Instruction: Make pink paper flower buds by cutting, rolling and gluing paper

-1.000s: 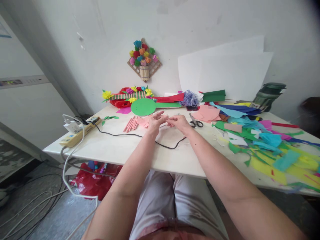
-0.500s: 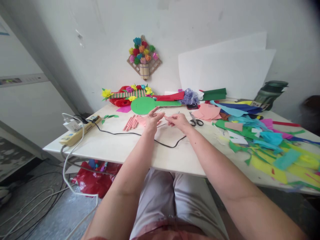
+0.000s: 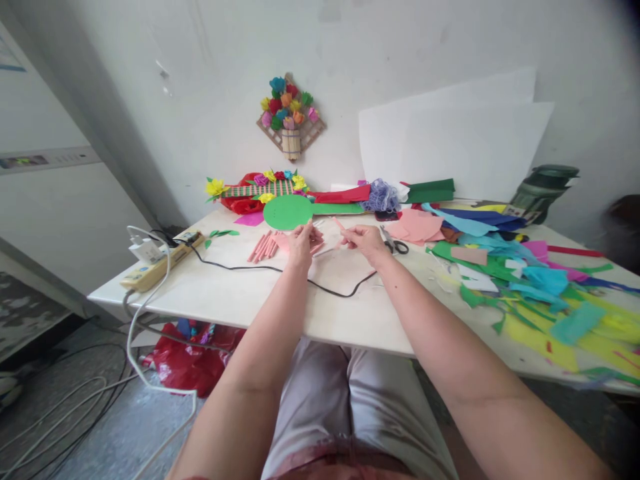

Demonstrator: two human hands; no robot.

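Item: left hand [image 3: 301, 241], at 12 o'clock on the white table [image 3: 240, 300]. A second ago I saw its fingers spread; now they are curled together over a small pink paper piece [image 3: 286, 241], though I cannot tell if they grip it.

Item: right hand [image 3: 367, 241], just beside the left. It has lifted slightly and now pinches a thin pink paper strip [image 3: 341, 227] that slants up toward 11 o'clock.

I judge the strip newly picked up for rolling.

Item: bundle of rolled pink paper sticks [image 3: 263, 246], at 10 o'clock from the hands.

Item: black-handled scissors [image 3: 395, 244], at 3 o'clock, untouched.
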